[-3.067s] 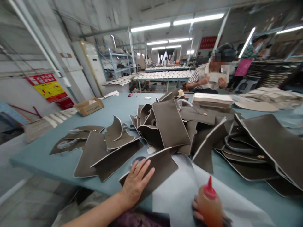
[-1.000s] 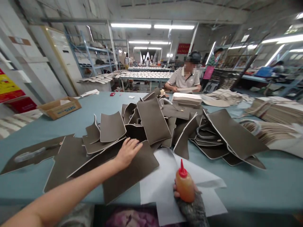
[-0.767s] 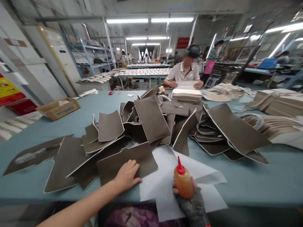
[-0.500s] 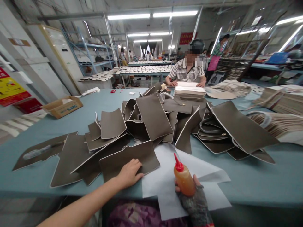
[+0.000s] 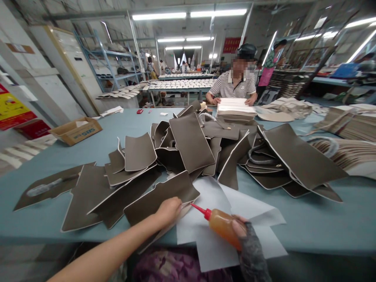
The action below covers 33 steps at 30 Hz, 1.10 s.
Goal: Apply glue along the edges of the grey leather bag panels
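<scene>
My left hand (image 5: 169, 210) grips the near right edge of a dark brown panel with white piping (image 5: 160, 196) and lifts its top layer slightly off the blue table (image 5: 317, 219). My right hand (image 5: 248, 244), in a grey fingerless glove, holds an amber glue bottle with a red nozzle (image 5: 220, 224). The bottle is tipped left, and its tip points at the lifted edge close to my left fingers. White paper sheets (image 5: 232, 219) lie under the bottle.
A heap of brown panels (image 5: 194, 147) covers the table's middle, with more at the right (image 5: 296, 160) and left (image 5: 88, 192). A cardboard box (image 5: 76, 131) sits far left. A person in a striped shirt (image 5: 233, 88) works on a pale stack (image 5: 236, 109) across the table.
The bottle has tipped from upright to nearly level, with its nozzle swung left to the panel's edge. My left hand went from lying flat on the panel to gripping and raising its edge.
</scene>
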Each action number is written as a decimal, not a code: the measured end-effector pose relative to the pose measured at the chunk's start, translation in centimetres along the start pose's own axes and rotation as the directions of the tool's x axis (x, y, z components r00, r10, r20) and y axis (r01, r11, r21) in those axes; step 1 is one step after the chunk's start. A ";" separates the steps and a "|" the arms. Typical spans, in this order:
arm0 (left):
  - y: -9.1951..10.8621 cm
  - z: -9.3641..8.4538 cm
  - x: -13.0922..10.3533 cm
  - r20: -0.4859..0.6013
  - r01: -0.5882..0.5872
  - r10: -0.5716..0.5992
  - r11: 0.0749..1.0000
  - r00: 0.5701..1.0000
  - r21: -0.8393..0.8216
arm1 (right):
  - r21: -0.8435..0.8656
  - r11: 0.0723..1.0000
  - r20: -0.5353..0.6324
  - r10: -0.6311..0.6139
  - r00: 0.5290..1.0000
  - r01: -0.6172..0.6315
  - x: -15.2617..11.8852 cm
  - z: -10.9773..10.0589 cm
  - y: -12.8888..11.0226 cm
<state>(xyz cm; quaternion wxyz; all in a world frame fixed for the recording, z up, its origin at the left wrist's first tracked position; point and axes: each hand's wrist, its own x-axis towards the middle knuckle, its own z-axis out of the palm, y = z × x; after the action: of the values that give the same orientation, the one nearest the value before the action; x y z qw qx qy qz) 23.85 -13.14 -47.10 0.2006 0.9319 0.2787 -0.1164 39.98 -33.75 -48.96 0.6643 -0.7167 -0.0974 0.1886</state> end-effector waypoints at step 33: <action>1.6 0.7 1.7 -0.007 0.167 -0.173 0.961 0.985 -0.220 | -0.528 0.697 0.256 -0.415 0.873 0.486 -1.2 1.4 -5.0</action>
<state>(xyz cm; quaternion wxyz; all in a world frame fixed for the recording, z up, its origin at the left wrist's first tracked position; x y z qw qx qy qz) 26.06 -13.83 -47.78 0.2874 0.8783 0.3714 -0.0899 38.91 -32.47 -43.91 0.4340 -0.8250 -0.3612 0.0232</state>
